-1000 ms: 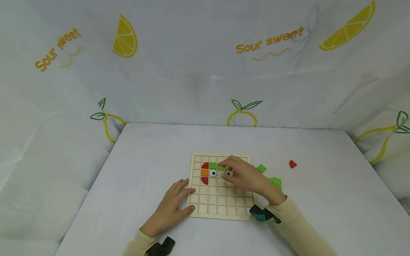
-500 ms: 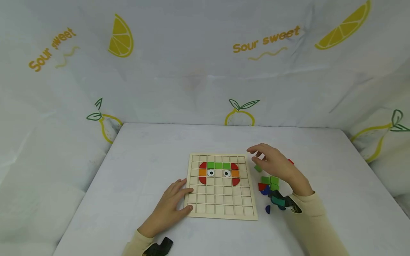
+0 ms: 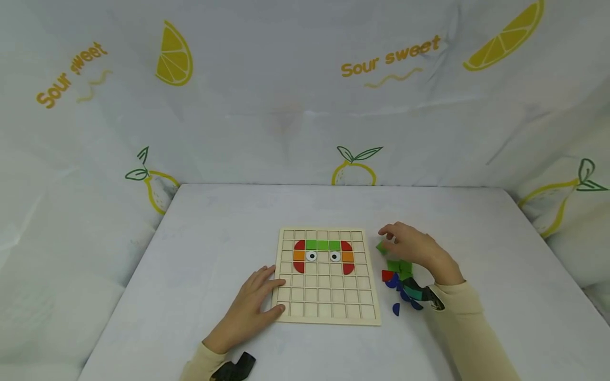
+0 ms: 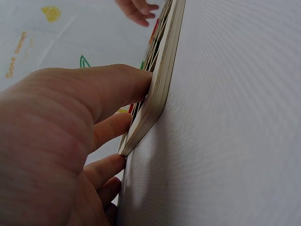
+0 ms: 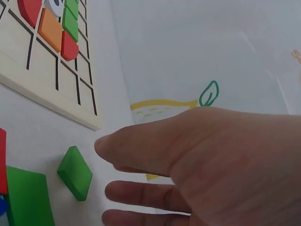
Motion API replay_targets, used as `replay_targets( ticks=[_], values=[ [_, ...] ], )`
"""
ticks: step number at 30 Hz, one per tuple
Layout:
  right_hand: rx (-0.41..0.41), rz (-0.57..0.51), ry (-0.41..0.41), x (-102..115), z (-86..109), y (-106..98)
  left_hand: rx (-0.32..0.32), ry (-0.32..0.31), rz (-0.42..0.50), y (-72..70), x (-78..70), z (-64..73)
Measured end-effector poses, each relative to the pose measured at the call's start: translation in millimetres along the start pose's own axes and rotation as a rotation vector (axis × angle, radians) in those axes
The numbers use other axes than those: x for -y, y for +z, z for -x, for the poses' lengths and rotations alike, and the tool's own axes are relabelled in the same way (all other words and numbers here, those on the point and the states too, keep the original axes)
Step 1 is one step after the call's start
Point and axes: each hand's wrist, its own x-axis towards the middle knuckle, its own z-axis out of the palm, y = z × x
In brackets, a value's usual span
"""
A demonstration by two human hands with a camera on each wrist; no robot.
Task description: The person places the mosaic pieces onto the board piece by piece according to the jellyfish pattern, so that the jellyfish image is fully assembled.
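A pale wooden grid board lies on the table. In its upper rows sit red corner pieces, orange squares, a row of green squares and two round eye tiles. My left hand rests at the board's left edge, thumb and fingertips touching the rim, as the left wrist view also shows. Just right of the board, my right hand hovers near a loose green square tile, fingers spread and apart from it, with nothing between them.
Right of the board lie several green squares, a red piece and several blue rounded pieces, partly hidden by the wrist camera. A white cloth with lemon prints hangs behind the table.
My right hand has left the board's eye tiles, moved right, and lowered slightly toward the loose green square. The left hand stays at the board's edge. The head view has shifted slightly.
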Motion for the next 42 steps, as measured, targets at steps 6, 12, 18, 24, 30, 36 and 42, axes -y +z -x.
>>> replay_targets(
  ticks=[6, 12, 18, 24, 30, 36, 42],
  values=[
    [0.062, 0.0, 0.07, -3, -5.1, 6, 0.007, -0.007, 0.01, -3.5, 0.0, 1.5],
    [0.02, -0.006, 0.03, -1, -7.3, 12, 0.015, -0.011, 0.015, -5.4, -0.8, 1.8],
    [-0.015, -0.028, -0.018, 1, -8.3, 14, 0.026, -0.023, 0.029, -6.8, -3.2, 2.2],
    [-0.068, -0.112, -0.101, 10, -7.1, 14, 0.027, -0.022, 0.037, -6.6, -3.8, 2.4],
    [-0.109, -0.111, -0.193, 27, -4.0, 21, 0.02, -0.016, 0.034, -5.4, -3.9, 2.3],
    [-0.079, -0.117, -0.233, 47, 1.0, 29, 0.017, -0.004, 0.029, -3.3, -2.9, 1.5],
    [-0.093, -0.032, -0.299, 60, 1.2, 40, 0.019, -0.005, 0.031, -2.9, -3.4, 1.0]
  ],
)
